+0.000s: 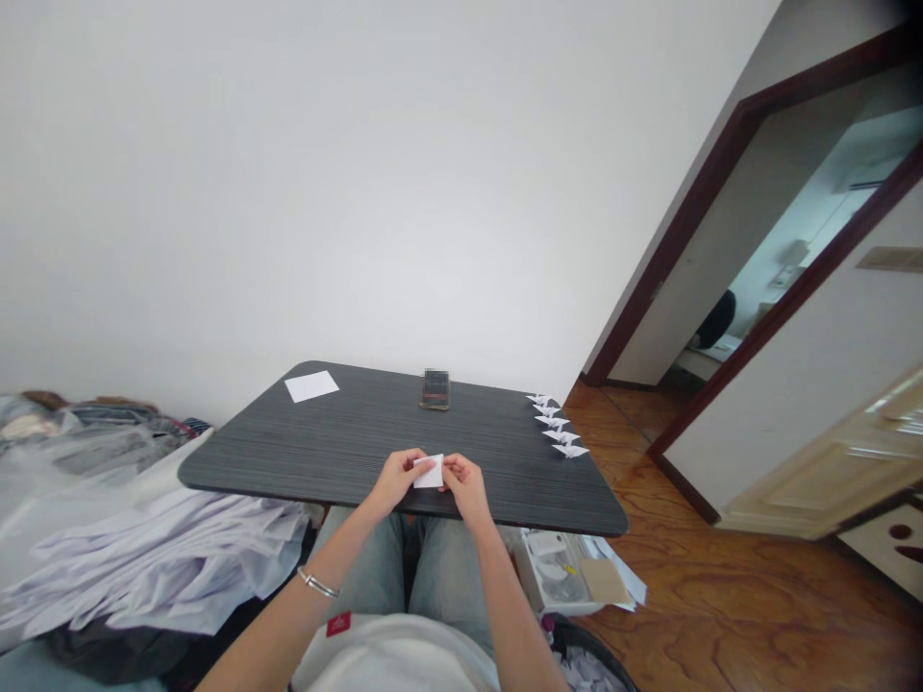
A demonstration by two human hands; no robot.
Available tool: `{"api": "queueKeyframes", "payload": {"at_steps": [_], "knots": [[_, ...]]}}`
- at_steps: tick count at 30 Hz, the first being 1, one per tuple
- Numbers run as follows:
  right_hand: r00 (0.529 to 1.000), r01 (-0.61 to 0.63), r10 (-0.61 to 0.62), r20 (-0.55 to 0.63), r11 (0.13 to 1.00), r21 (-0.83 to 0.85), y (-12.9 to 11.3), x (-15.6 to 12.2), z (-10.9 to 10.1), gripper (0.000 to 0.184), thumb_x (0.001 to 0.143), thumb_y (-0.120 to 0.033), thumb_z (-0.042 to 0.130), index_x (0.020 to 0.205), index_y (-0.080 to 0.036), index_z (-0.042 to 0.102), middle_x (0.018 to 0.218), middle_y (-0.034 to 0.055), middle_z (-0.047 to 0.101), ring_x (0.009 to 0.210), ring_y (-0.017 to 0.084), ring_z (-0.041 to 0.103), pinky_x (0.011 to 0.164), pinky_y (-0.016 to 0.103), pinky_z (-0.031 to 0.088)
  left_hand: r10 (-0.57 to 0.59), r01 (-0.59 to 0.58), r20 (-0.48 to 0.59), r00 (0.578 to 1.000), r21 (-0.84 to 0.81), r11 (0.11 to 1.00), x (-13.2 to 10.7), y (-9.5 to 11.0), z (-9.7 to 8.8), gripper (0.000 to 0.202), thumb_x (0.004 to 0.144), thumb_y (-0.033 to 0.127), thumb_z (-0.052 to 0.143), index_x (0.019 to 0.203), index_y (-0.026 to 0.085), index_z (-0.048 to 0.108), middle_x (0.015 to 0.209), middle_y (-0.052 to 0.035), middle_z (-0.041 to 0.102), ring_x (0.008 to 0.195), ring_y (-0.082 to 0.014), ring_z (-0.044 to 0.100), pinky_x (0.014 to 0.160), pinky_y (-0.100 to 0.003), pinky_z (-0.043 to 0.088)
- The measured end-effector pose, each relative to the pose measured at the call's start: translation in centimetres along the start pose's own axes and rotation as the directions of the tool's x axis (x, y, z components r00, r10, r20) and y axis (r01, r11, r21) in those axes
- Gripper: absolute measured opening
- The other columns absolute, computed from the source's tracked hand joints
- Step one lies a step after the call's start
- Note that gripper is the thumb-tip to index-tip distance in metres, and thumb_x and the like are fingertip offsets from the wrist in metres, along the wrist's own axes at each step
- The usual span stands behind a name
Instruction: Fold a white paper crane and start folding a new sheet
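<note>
Between my two hands, near the front edge of the dark table [346, 437], is a small folded white paper square [428, 473]. My left hand [401, 474] pinches its left side, thumb lying across the top. The fingers of my right hand [462, 481] are closed on its right edge. Several folded white paper cranes [561, 437] stand in a row along the table's right side. A stack or sheet of white paper [311, 386] lies at the far left corner.
A phone [435, 389] rests at the table's back edge by the white wall [404, 192]. White cloth [159, 557] is heaped on the left. Below the table's right end are a box of odds and ends [530, 567] and a bin of paper scraps [587, 668]. A doorway opens at right.
</note>
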State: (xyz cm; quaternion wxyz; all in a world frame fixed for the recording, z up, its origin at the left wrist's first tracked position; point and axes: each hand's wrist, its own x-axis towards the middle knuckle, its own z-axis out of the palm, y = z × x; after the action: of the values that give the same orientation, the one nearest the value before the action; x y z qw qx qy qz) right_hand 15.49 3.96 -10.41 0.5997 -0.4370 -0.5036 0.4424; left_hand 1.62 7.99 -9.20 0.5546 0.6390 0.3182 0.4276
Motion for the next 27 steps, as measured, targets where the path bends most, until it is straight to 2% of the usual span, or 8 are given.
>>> {"api": "queueKeyframes", "payload": {"at_steps": [7, 12, 14, 17, 22, 27], "knots": [[0.999, -0.013, 0.014, 0.046, 1.000, -0.021, -0.24, -0.26, 0.20, 0.011, 0.065, -0.025, 0.064, 0.065, -0.017, 0.057, 0.053, -0.0029, 0.059, 0.046, 0.011, 0.056, 0.046, 0.021, 0.045, 0.025, -0.038, -0.128, 0.991, -0.102, 0.994, 0.12, -0.28, 0.02, 0.027, 0.072, 0.042, 0.056, 0.074, 0.017, 0.047, 0.056, 0.0043, 0.054, 0.049, -0.0092, 0.048, 0.049, -0.020, 0.035], [0.998, -0.008, 0.009, 0.055, 1.000, -0.015, -0.31, -0.23, 0.23, 0.012, 0.065, -0.022, 0.062, 0.076, -0.017, 0.059, 0.059, -0.0026, 0.061, 0.049, 0.011, 0.057, 0.046, 0.020, 0.043, 0.029, -0.046, -0.139, 0.990, -0.121, 0.992, 0.18, -0.61, 0.06, 0.029, 0.069, 0.039, 0.061, 0.071, 0.018, 0.041, 0.053, 0.0057, 0.052, 0.046, -0.0084, 0.048, 0.046, -0.019, 0.035], [0.998, -0.012, 0.012, 0.058, 1.000, -0.007, -0.38, -0.21, 0.22, 0.011, 0.068, -0.023, 0.060, 0.076, -0.017, 0.060, 0.059, -0.0024, 0.061, 0.049, 0.010, 0.057, 0.046, 0.019, 0.043, 0.029, -0.043, -0.128, 0.991, -0.115, 0.992, 0.17, -0.67, 0.04, 0.029, 0.068, 0.039, 0.061, 0.070, 0.017, 0.042, 0.053, 0.0050, 0.053, 0.046, -0.0086, 0.048, 0.046, -0.019, 0.035], [0.998, -0.019, 0.019, 0.067, 1.000, -0.007, -0.54, -0.27, 0.26, 0.009, 0.070, -0.024, 0.059, 0.068, -0.016, 0.059, 0.054, -0.0026, 0.060, 0.048, 0.010, 0.056, 0.047, 0.019, 0.042, 0.031, -0.043, -0.128, 0.991, -0.098, 0.994, 0.22, -0.75, 0.05, 0.028, 0.069, 0.039, 0.061, 0.070, 0.017, 0.044, 0.053, 0.0044, 0.054, 0.045, -0.0089, 0.049, 0.045, -0.019, 0.035], [0.996, -0.032, 0.034, 0.087, 0.999, -0.019, -0.62, -0.45, 0.33, 0.011, 0.068, -0.023, 0.062, 0.061, -0.015, 0.058, 0.051, -0.0017, 0.061, 0.044, 0.010, 0.055, 0.045, 0.019, 0.042, 0.088, -0.091, -0.222, 0.971, -0.004, 0.996, 0.40, -0.90, 0.07, 0.025, 0.067, 0.035, 0.063, 0.068, 0.017, 0.045, 0.052, 0.0060, 0.050, 0.047, -0.0084, 0.047, 0.046, -0.019, 0.036], [0.999, -0.036, 0.036, 0.021, 0.999, 0.000, -0.07, -0.21, 0.25, 0.013, 0.068, -0.025, 0.061, 0.061, -0.015, 0.056, 0.051, -0.0015, 0.061, 0.042, 0.009, 0.055, 0.043, 0.018, 0.041, 0.151, -0.125, -0.219, 0.964, 0.128, 0.984, 0.23, -0.47, 0.08, 0.017, 0.070, 0.031, 0.061, 0.070, 0.014, 0.061, 0.070, -0.0022, 0.060, 0.065, -0.0133, 0.055, 0.058, -0.023, 0.041]]}}
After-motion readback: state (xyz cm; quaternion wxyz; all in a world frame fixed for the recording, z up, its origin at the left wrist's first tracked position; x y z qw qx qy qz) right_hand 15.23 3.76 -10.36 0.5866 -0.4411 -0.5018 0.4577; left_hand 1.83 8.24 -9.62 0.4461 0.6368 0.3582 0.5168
